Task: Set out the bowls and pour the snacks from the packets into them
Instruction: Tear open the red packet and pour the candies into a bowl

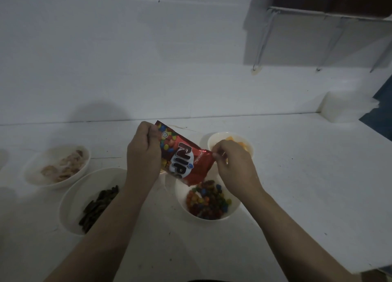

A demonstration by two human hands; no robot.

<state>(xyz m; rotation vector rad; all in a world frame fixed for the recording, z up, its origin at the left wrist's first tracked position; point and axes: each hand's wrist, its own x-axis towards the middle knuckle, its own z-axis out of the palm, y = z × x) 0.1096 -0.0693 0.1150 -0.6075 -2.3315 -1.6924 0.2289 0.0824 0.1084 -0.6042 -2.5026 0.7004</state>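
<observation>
- Red Nips candy packet [184, 154]: held in the air between both hands, tilted, lower open end pointed down over the bowl of coated candies.
- Left hand [143, 152]: fingers curled round the upper end of the packet, thumb side towards the printed face; gripped firmly.
- Right hand [231, 160]: fingertips pinched on the packet's right edge, remaining fingers loosely curled; nothing else held.
- White bowl of coloured candies [234, 210]: directly below the packet's lower end, just under and between the two wrists; filled with a heap of multicoloured coated candies [206, 201].
- White bowl of orange snack [209, 141]: just behind the right hand, partly hidden by its knuckles; orange-yellow pieces [231, 139] visible inside, kind not told.
- White bowl of dark sticks [70, 199]: left of the left forearm, partly covered by it; held dark brown stick-shaped snacks [99, 205].
- White bowl of pale snack [31, 171]: further left of the grip, beyond the dark-stick bowl and touching or nearly touching it; held light brown and whitish pieces [63, 167], blurred.
- White tabletop [297, 186]: beneath all four bowls; white wall behind.
- Metal-legged frame [263, 39]: far up and right of the hands, against the wall.
</observation>
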